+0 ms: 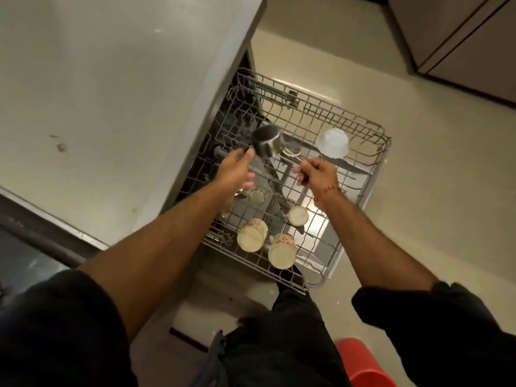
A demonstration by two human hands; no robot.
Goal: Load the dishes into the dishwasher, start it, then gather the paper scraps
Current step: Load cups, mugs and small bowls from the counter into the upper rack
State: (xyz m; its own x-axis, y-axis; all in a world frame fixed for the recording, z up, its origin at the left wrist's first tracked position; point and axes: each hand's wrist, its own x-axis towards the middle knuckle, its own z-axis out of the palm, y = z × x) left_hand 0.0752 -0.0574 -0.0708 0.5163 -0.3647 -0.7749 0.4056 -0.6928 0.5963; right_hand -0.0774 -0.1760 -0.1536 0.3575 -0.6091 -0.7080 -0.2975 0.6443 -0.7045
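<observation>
1. Steel saucepan [267,141] tipped mouth-down over the pulled-out upper rack [371,174], likely so it drains.
2. Right hand [317,174] curled tight round its handle, carrying the weight.
3. Left hand [237,170] beside the pan, fingers straight, fingertips touching its wall, apparently steadying.
4. Floral mugs [252,238] already racked, mouths toward the front.

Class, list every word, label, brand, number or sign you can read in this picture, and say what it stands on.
None: no readable text anywhere in the head view.
The floral mugs in the dish rack carry a red pattern, no words.
The steel pot is motion-blurred; no marking can be made out.
</observation>
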